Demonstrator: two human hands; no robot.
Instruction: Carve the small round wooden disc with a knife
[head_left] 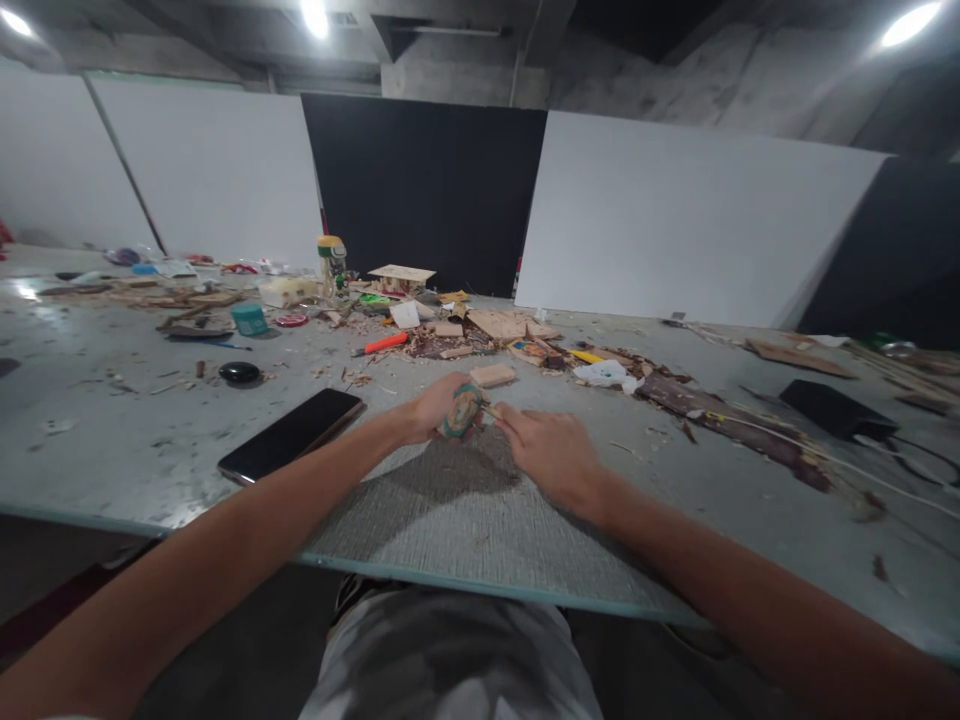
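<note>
My left hand (430, 412) is closed around a small rounded wooden piece (463, 409) with green-teal colouring along its edges. Pinched in the fingers of my right hand (551, 450) is a thin stick-like tool (490, 410), its tip at the right side of the wooden piece. Whether it is a brush or a blade I cannot make out. Both hands are just above the grey table (480, 530), near its front edge. Right behind them lies a small pale wood block (493, 376).
A black phone (292, 435) lies left of my hands, with a black oval object (239, 373) and a teal jar (249, 320) beyond. An orange-handled cutter (385, 344), wood scraps and shavings cover the back. Crumpled tissue (602, 374) and a black adapter (836, 410) are to the right.
</note>
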